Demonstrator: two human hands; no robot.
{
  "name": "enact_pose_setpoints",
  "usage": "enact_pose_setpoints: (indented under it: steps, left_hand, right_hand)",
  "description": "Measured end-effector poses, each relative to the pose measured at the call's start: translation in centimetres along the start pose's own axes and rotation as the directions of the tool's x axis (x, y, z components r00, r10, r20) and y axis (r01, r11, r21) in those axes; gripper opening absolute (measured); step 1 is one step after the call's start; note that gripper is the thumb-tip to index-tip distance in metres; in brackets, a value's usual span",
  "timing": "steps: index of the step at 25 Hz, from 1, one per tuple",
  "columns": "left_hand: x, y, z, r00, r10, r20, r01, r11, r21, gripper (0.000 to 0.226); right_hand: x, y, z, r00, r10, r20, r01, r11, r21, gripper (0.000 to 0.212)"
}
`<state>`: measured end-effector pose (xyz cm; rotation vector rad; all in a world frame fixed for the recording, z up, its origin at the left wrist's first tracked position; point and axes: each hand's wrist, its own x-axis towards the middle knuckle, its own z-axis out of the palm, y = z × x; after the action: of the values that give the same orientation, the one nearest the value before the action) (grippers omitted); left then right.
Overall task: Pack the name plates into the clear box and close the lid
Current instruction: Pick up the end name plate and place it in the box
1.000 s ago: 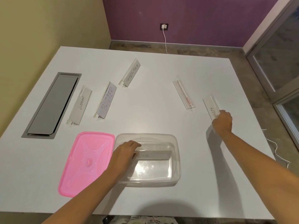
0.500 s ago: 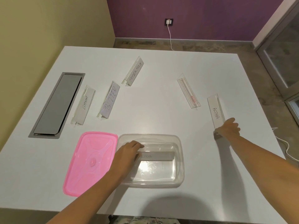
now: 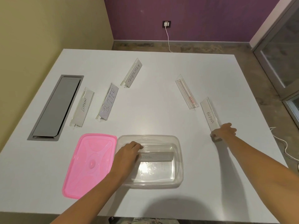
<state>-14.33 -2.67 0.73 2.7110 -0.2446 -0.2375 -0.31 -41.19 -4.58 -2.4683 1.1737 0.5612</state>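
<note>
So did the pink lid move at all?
No. The pink lid still lies flat on the table, its right edge against the clear box, just as before.

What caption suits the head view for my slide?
Left hand sets the DOG name plate in the clear box; right hand grips the ALPHA name plate.

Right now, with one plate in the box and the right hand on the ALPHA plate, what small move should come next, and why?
Probably lift the ALPHA name plate and carry it toward the clear box. The right hand grips its near end, though the plate seems to rest on the table. The left hand holds the DOG name plate inside, with room beside it.
</note>
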Motion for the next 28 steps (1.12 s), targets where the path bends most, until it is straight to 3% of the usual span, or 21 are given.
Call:
enact_pose_setpoints:
  steps: [6,10,13,17,21,24,28]
  left_hand:
    - [0.0,-0.1,0.0,0.999,-0.013,0.034,0.012,1.0,0.023,0.033]
    - [-0.2,0.1,-0.1,0.999,-0.002,0.05,0.001,1.0,0.014,0.042]
    - [-0.9,0.2,-0.6,0.999,0.015,-0.029,-0.018,0.994,-0.107,0.045]
    - [-1.6,0.6,-1.7,0.971,-0.174,-0.166,0.093,0.909,-0.407,0.043]
    - [-2.2,0.2,-2.5,0.911,-0.269,-0.313,0.089,0.868,-0.489,0.062]
    - [-2.6,-0.6,-2.6,0.942,-0.132,-0.31,0.025,0.945,-0.327,0.075]
    - [-2.9,-1.7,-1.5,0.973,0.024,-0.228,-0.027,1.0,-0.011,0.054]
  right_hand:
    - [-3.9,0.0,-1.2,0.975,-0.211,-0.064,0.221,0.946,0.238,0.057]
    - [-8.4,-0.8,-1.7,0.936,-0.329,-0.124,0.349,0.823,0.449,0.055]
    - [-12.1,-1.0,-2.0,0.853,-0.498,-0.159,0.504,0.705,0.499,0.052]
    - [-16.6,-0.9,-1.7,0.668,-0.741,-0.064,0.707,0.606,0.364,0.053]
    - [-19.8,-0.6,-0.6,0.488,-0.862,0.137,0.837,0.507,0.205,0.051]
    - [-21.2,-0.9,1.0,0.424,-0.886,0.188,0.899,0.437,0.034,0.054]
    - [-22.1,-2.0,3.1,0.35,-0.92,0.177,0.936,0.338,-0.098,0.055]
